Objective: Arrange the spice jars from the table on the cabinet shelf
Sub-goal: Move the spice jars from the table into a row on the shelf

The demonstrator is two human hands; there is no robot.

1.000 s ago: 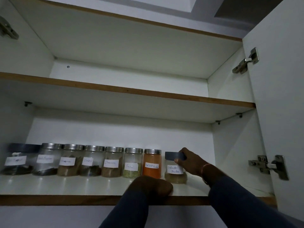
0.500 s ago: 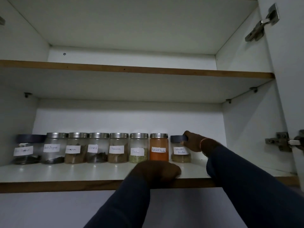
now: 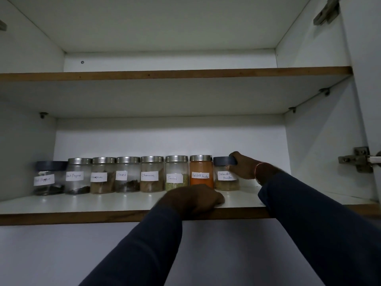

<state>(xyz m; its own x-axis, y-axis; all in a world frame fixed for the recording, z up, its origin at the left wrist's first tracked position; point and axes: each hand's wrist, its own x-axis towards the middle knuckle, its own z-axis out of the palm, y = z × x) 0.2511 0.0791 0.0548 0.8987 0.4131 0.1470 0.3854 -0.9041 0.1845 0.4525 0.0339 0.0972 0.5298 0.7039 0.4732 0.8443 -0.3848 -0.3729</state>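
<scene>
Several labelled spice jars stand in a row at the back of the lower cabinet shelf (image 3: 82, 205). At the right end is the coriander powder jar (image 3: 225, 176) with a dark lid, touching the orange red chilli powder jar (image 3: 201, 172). My right hand (image 3: 245, 167) grips the coriander jar by its lid and right side. My left hand (image 3: 195, 200) rests on the shelf's front edge, its fingers curled over the wooden lip, just in front of the fennel jar (image 3: 176, 173). The leftmost jar (image 3: 48, 178) also has a dark lid.
The upper shelf (image 3: 175, 73) shows nothing on it. The cabinet's right wall (image 3: 321, 151) stands a short way right of the last jar. The open door with its metal hinge (image 3: 359, 159) is at the far right.
The view has tilted down slightly, so the shelves sit lower in frame. My right hand has kept its hold on the coriander jar, now set tight against the chilli jar. My left hand stays put.
</scene>
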